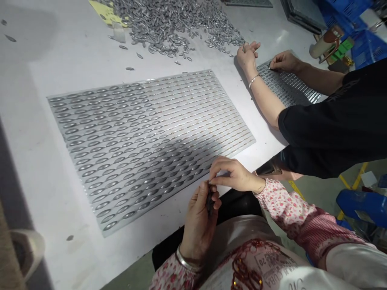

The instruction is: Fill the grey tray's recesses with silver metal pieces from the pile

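Note:
My left hand (196,221), with a bracelet at the wrist, is closed around a few dark grey spindle-shaped pieces (209,200) in front of my body. The thumb and forefinger of my right hand (232,173) are pinched together at the left fingertips. What sits in that pinch is too small to make out. Just beyond both hands lies a ridged rectangular sheet (193,108) on the white table. Rows of grey spindle-shaped pieces (130,149) cover its left side and near edge, while bare grooves show at the upper right.
A large heap of loose grey pieces (172,24) lies at the table's (69,60) far side, with stray ones around it. To the right, a co-worker's hands (249,60) are at a second sheet (281,86). A tape roll (27,249) stands lower left, a cup (326,42) upper right.

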`<control>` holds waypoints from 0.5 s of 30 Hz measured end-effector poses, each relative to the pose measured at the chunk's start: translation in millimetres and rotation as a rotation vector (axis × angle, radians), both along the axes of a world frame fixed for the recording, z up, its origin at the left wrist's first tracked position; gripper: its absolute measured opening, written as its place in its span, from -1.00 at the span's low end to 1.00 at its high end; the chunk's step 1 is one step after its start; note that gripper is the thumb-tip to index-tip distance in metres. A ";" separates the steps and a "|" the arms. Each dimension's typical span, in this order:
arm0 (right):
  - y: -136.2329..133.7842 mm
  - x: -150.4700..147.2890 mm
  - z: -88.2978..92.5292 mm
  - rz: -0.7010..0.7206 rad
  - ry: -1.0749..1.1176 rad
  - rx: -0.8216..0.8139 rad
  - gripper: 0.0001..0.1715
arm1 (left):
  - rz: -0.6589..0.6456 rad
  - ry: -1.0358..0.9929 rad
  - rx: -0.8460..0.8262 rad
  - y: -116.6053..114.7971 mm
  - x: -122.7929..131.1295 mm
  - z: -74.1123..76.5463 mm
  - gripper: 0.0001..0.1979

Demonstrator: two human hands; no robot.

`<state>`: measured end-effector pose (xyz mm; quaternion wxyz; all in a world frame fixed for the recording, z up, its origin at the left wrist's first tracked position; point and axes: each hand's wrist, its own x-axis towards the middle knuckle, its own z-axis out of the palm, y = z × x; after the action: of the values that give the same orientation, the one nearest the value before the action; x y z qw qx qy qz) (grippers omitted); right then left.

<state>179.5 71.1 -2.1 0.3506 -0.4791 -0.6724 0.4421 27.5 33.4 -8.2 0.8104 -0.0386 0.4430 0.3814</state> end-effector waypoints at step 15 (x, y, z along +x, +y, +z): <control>21.5 -11.6 -24.5 -0.267 -0.530 0.114 -0.83 | -0.031 -0.034 -0.079 3.4 -6.8 3.3 -0.86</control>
<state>167.9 92.6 -26.6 0.2443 -0.6414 -0.6952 0.2133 20.7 36.8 -4.9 0.8215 -0.0703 0.4443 0.3505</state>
